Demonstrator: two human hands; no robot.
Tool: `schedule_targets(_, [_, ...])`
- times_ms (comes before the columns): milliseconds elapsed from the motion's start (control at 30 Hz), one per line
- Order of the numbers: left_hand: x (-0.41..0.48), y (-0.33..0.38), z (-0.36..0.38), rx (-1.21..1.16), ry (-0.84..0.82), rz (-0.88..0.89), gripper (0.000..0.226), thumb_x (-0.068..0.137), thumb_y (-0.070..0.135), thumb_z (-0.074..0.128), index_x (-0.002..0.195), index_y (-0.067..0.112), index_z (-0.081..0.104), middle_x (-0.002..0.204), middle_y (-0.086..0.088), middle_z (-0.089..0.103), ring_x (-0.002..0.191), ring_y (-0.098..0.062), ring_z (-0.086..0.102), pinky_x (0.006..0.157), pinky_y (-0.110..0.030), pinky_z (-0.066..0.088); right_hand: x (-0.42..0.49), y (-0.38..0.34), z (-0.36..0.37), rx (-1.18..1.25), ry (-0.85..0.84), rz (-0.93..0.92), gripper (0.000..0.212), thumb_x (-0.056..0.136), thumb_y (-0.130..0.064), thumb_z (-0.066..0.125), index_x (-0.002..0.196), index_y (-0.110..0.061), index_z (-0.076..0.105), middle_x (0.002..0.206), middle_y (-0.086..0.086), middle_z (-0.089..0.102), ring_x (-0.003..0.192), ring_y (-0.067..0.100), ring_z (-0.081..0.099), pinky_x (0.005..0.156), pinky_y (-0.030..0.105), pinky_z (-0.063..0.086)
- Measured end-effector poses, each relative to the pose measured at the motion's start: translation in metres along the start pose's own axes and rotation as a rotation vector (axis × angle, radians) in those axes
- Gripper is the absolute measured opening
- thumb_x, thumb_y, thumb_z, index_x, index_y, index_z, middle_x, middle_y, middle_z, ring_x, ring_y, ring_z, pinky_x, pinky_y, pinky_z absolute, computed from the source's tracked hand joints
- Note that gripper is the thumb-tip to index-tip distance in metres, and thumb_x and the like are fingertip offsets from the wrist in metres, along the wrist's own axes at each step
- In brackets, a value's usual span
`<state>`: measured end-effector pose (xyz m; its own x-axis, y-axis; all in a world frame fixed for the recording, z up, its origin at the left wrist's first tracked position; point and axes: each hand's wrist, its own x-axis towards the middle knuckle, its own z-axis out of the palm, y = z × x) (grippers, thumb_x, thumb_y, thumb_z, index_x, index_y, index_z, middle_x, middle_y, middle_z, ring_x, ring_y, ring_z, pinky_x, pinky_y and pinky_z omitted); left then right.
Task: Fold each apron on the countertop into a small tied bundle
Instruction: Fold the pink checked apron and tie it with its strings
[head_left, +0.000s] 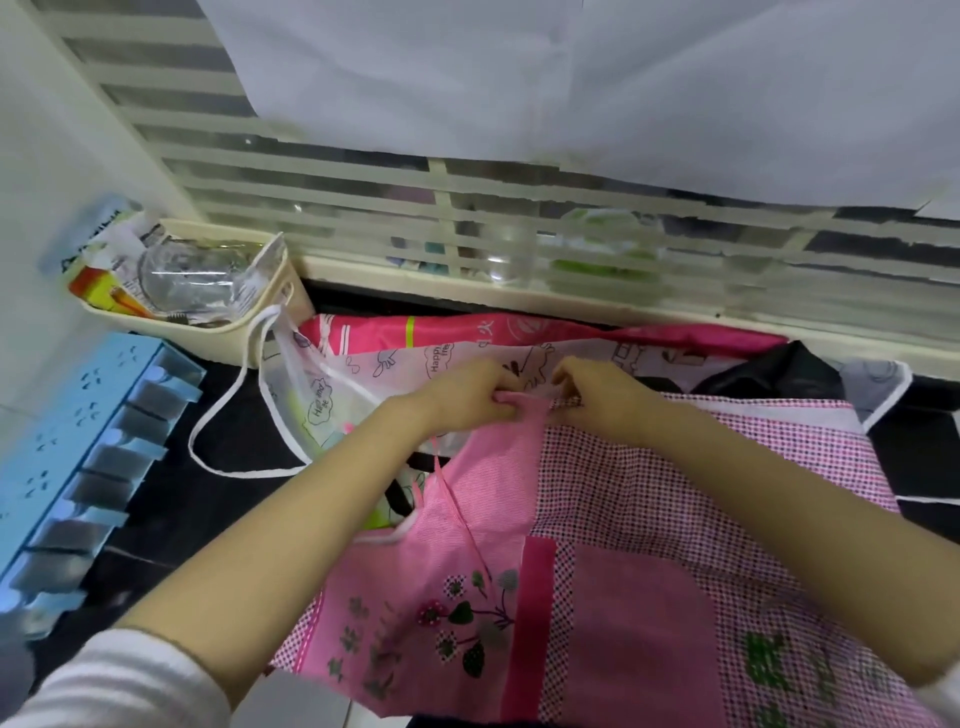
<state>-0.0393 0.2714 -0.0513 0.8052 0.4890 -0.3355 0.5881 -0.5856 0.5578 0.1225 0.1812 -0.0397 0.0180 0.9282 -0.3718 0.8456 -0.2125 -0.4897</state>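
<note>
Black countertop (228, 395) (aprons (649, 509), basket (260, 332))

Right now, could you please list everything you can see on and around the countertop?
pink apron: one, pink checks with flower print, spread at front.
translucent apron: one, whitish with doodles and white ties, behind left.
red-pink apron: one, at the back by the window.
black fabric: one, back right.
cream basket: one, back left, holding packets.
blue rack: one, far left.
left hand: pinching the pink apron's top edge.
right hand: pinching the same edge.
</note>
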Motion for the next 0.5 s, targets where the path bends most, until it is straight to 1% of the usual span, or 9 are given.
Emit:
schedule_targets(67, [-0.005,-0.001,0.004,-0.004,-0.041,0.007,0.031,0.087,0.02,0.064,0.066,0.004,0.049,0.072,-0.012,0.051,0.069,-0.023,0.048,0.064,-0.032,0.036,-0.004,-0.004,-0.005,-0.021,-0.107,0.015,0.043,0.085,-0.037,0.067,0.118,-0.011,0.058,0.108,0.0,0.063,0.09,0.012,0.059,0.076,0.02,0.047])
schedule_targets(100, [-0.006,0.0,0.008,-0.009,-0.071,0.007,0.029,0.086,0.02,0.065,0.066,0.006,0.05,0.082,-0.015,0.056,0.08,-0.026,0.053,0.07,-0.032,0.037,-0.005,-0.006,-0.007,-0.007,-0.142,0.01,0.04,0.085,-0.035,0.067,0.116,-0.011,0.06,0.105,-0.002,0.064,0.085,0.01,0.058,0.072,0.019,0.047])
schedule_targets(167, [-0.009,0.004,0.013,-0.027,-0.094,0.038,0.017,0.083,0.022,0.069,0.083,0.006,0.061,0.115,-0.012,0.057,0.105,-0.021,0.052,0.082,-0.023,0.037,-0.008,-0.01,-0.007,0.051,-0.144,-0.004,0.045,0.08,-0.031,0.074,0.116,-0.01,0.058,0.107,0.001,0.066,0.09,0.014,0.061,0.082,0.028,0.051])
schedule_targets(200, [-0.011,0.008,0.014,-0.052,-0.078,0.049,0.023,0.082,0.022,0.071,0.095,0.007,0.06,0.122,-0.006,0.053,0.106,-0.017,0.051,0.082,-0.018,0.036,-0.01,-0.012,-0.007,0.094,-0.121,-0.018,0.049,0.076,-0.027,0.077,0.118,-0.01,0.056,0.108,0.002,0.066,0.095,0.016,0.062,0.087,0.033,0.051])
schedule_targets(233, [-0.013,0.013,0.014,-0.112,-0.054,0.04,0.03,0.08,0.021,0.073,0.101,0.011,0.054,0.12,-0.001,0.052,0.102,-0.013,0.051,0.08,-0.017,0.038,-0.012,-0.014,-0.007,0.128,-0.091,-0.041,0.052,0.074,-0.024,0.079,0.117,-0.011,0.054,0.109,0.002,0.066,0.099,0.017,0.062,0.09,0.036,0.05])
schedule_targets(300, [-0.015,0.022,0.015,-0.297,-0.012,0.005,0.044,0.076,0.02,0.076,0.107,0.018,0.044,0.107,0.006,0.055,0.097,-0.013,0.055,0.081,-0.023,0.046,-0.017,-0.016,-0.008,0.162,-0.032,-0.071,0.054,0.071,-0.017,0.081,0.116,-0.012,0.052,0.107,0.001,0.066,0.099,0.017,0.062,0.09,0.036,0.05])
schedule_targets(400, [-0.018,0.031,0.014,-0.431,-0.052,-0.038,0.058,0.067,0.035,0.075,0.11,0.018,0.041,0.108,0.002,0.057,0.107,-0.017,0.057,0.092,-0.038,0.05,-0.029,-0.013,-0.01,0.232,0.026,-0.092,0.054,0.07,-0.008,0.08,0.116,-0.014,0.051,0.102,-0.001,0.068,0.096,0.014,0.063,0.086,0.032,0.053])
schedule_targets(467, [-0.021,0.038,0.011,-0.396,-0.093,-0.043,0.06,0.065,0.045,0.073,0.111,0.019,0.043,0.104,0.005,0.058,0.103,-0.015,0.058,0.091,-0.034,0.049,-0.038,-0.011,-0.011,0.261,0.047,-0.103,0.051,0.071,-0.006,0.079,0.111,-0.017,0.05,0.097,-0.001,0.069,0.093,0.013,0.064,0.081,0.028,0.053])
schedule_targets(500, [-0.023,0.041,0.01,-0.363,-0.116,-0.039,0.055,0.071,0.043,0.073,0.112,0.019,0.045,0.1,0.01,0.057,0.098,-0.01,0.058,0.087,-0.027,0.048,-0.042,-0.01,-0.011,0.267,0.055,-0.111,0.05,0.071,-0.006,0.079,0.109,-0.019,0.049,0.094,0.0,0.069,0.09,0.013,0.064,0.079,0.025,0.053])
